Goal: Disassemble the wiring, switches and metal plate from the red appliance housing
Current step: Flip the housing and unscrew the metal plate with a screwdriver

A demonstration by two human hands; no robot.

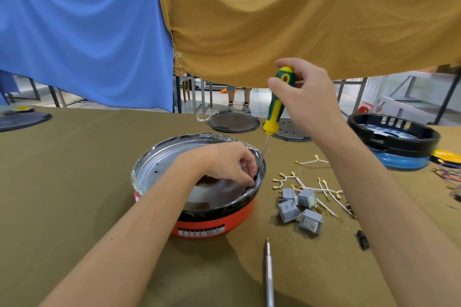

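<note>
Right hand (pixel 308 92) gripping screwdriver (pixel 275 102) upright, tip inside red housing (pixel 214 222); left hand (pixel 229 164) pinching at metal plate (pixel 159 172) rim.

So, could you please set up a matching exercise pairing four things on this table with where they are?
Things:
1. green and yellow screwdriver
2. grey plastic switches
3. slim silver metal tool
4. red appliance housing

Places:
A. lying loose on the cloth near the table's front edge
B. under the left hand
C. gripped in the right hand
D. clustered beside white wires

Pairs: 1-C, 2-D, 3-A, 4-B
</note>
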